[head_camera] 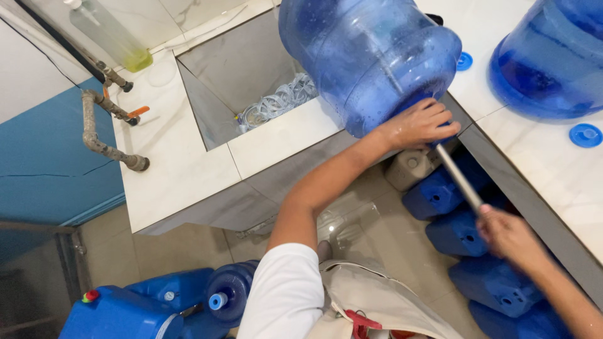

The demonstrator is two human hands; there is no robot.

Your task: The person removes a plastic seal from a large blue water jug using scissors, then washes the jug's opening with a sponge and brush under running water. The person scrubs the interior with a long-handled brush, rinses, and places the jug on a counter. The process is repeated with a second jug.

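Blue water jug point(370, 56) lies tipped on the counter point(276, 135), neck toward me; I note left hand point(419, 123) clasping its mouth, right hand point(505, 233) gripping the metal rod point(458, 179) running into it.

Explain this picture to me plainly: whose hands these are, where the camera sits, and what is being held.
The camera is worn on a person's head and looks down, so both arms are that person's own. The left hand grips the neck of a big blue water jug lying tilted over the edge of a white tiled counter. The right hand holds a metal rod that runs into the jug's mouth. A sunken basin holds pale plastic rings. Another jug and loose blue caps sit on the counter; blue canisters stand below.
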